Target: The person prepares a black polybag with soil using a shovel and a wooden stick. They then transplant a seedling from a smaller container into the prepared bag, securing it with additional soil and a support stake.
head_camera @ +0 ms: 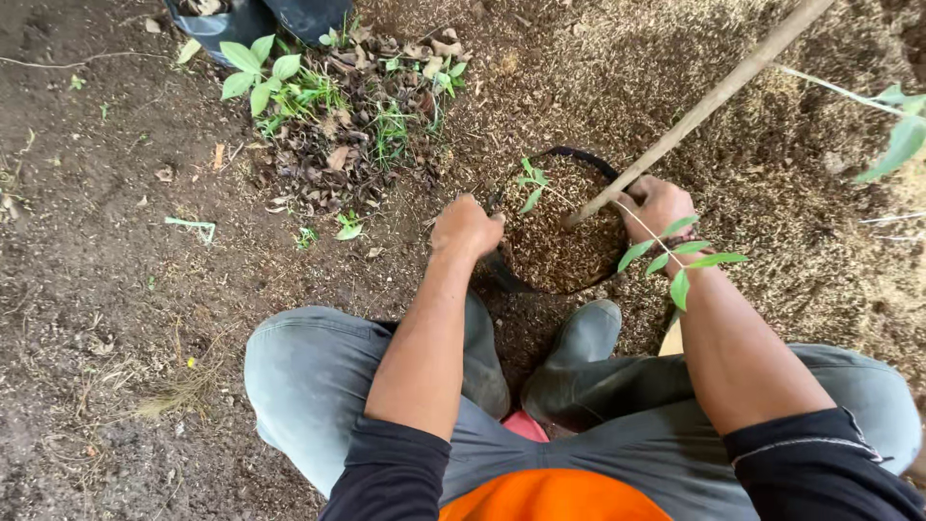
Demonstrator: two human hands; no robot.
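Observation:
A black plastic grow bag filled with brown husk mix sits on the ground between my boots. My left hand is closed on the bag's left rim. My right hand grips the right rim, beside a thin bare stem that rises slanted out of the bag toward the upper right. A small green seedling shoot stands in the bag. A leafy twig crosses my right wrist.
A pile of dead leaves and green weeds lies beyond the bag at upper left, with a dark bag at the top edge. Husk-covered ground spreads right. My grey boots flank the bag.

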